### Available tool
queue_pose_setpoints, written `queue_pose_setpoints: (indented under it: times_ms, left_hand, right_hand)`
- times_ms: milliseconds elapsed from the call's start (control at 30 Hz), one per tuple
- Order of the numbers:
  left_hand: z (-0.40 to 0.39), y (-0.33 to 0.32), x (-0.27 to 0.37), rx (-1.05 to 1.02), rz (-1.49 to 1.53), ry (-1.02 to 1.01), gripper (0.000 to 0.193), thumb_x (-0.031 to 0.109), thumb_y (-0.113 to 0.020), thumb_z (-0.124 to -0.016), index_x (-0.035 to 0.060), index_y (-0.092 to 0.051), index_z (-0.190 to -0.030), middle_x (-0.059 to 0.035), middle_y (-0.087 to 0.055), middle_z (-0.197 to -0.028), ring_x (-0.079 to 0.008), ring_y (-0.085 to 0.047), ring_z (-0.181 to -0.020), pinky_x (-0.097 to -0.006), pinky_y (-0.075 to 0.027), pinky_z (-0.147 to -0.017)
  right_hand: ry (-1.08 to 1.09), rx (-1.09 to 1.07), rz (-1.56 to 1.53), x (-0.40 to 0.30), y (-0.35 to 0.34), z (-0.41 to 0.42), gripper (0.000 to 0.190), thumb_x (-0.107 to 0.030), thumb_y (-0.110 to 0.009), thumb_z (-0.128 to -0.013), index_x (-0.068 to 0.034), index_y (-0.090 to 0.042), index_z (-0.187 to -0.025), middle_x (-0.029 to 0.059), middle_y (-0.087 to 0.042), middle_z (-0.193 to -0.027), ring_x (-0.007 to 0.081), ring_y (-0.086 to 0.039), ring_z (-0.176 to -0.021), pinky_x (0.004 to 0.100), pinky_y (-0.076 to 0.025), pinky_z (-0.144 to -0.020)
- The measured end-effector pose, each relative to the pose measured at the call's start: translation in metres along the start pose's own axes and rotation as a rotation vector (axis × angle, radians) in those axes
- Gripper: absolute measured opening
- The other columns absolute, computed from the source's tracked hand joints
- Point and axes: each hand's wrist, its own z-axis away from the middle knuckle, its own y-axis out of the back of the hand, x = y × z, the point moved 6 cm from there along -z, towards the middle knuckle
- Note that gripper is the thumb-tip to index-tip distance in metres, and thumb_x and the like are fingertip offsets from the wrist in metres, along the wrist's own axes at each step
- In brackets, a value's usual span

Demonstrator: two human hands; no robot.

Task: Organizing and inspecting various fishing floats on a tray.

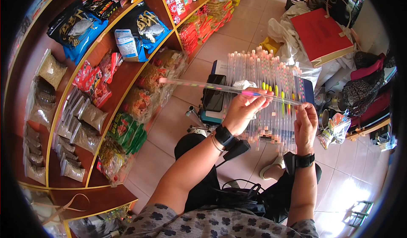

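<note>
A clear plastic tube (pixel 203 86) with a fishing float inside lies nearly level across my two hands. My left hand (pixel 246 107) grips it near its middle, by the float's pink and blue part, with a crumpled white tissue (pixel 245 84) just behind the fingers. My right hand (pixel 305 119) pinches the tube's right end between thumb and fingers. Beneath the hands, many similar tubes (pixel 259 63) with pale end caps lie side by side, some showing yellow-green floats. A black smartphone (pixel 214 93) rests left of these tubes.
Wooden shelves (pixel 108 31) with bagged goods curve along the left. A red paper bag (pixel 321 34) and white plastic bags (pixel 286 25) stand at the upper right. Small packets (pixel 337 128) lie right of the tubes. A metal fitting (pixel 195 117) juts out below the phone.
</note>
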Motion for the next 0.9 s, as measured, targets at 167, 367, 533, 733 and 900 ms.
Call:
queue_pose_setpoints:
  times_ms: [167, 367, 533, 733, 900]
  left_hand:
    - [-0.002, 0.002, -0.011, -0.021, -0.057, 0.055, 0.022, 0.012, -0.058, -0.098, 0.0061, -0.061, -0.119, -0.0145, -0.066, -0.12, -0.0195, -0.064, -0.11, -0.0281, -0.051, -0.091]
    - [-0.001, 0.0, -0.013, -0.026, -0.049, 0.076, 0.024, 0.013, -0.058, -0.098, 0.005, -0.06, -0.121, -0.0147, -0.066, -0.121, -0.0204, -0.064, -0.111, -0.031, -0.05, -0.097]
    - [-0.001, 0.002, -0.017, -0.027, 0.008, 0.095, 0.024, 0.012, -0.058, -0.099, 0.0048, -0.059, -0.121, -0.0154, -0.064, -0.123, -0.0213, -0.062, -0.114, -0.0323, -0.048, -0.1]
    - [-0.001, 0.002, -0.014, -0.033, 0.182, 0.113, 0.023, 0.011, -0.057, -0.098, 0.0048, -0.06, -0.12, -0.0161, -0.063, -0.124, -0.0227, -0.06, -0.116, -0.0344, -0.047, -0.103]
    - [-0.005, 0.014, 0.003, 0.064, 0.337, 0.086, 0.022, 0.01, -0.059, -0.097, 0.0014, -0.059, -0.118, -0.0159, -0.064, -0.12, -0.0231, -0.062, -0.113, -0.036, -0.049, -0.102]
  right_hand:
    - [0.001, 0.021, -0.023, -0.001, 0.003, 0.001, 0.012, -0.015, -0.064, -0.095, -0.007, -0.056, -0.098, 0.0049, -0.069, -0.084, -0.0025, -0.029, -0.044, 0.0154, -0.022, -0.037]
    - [0.009, 0.03, -0.015, 0.001, 0.008, -0.001, 0.011, -0.015, -0.063, -0.096, -0.008, -0.055, -0.094, 0.0061, -0.069, -0.084, -0.0029, -0.03, -0.044, 0.0148, -0.023, -0.037]
    - [0.02, 0.018, -0.011, 0.0, 0.005, 0.0, 0.009, -0.015, -0.062, -0.096, -0.009, -0.055, -0.094, 0.0069, -0.069, -0.085, -0.0031, -0.03, -0.044, 0.0145, -0.024, -0.037]
    - [0.098, 0.077, -0.018, -0.02, -0.003, 0.009, 0.011, -0.017, -0.063, -0.095, -0.009, -0.057, -0.099, 0.0033, -0.066, -0.083, -0.0024, -0.031, -0.046, 0.0147, -0.022, -0.039]
    - [-0.09, 0.178, 0.259, -0.005, 0.028, 0.003, 0.016, -0.014, -0.056, -0.09, -0.008, -0.062, -0.103, -0.0035, -0.055, -0.078, 0.0041, -0.042, -0.063, 0.0192, -0.034, -0.055]
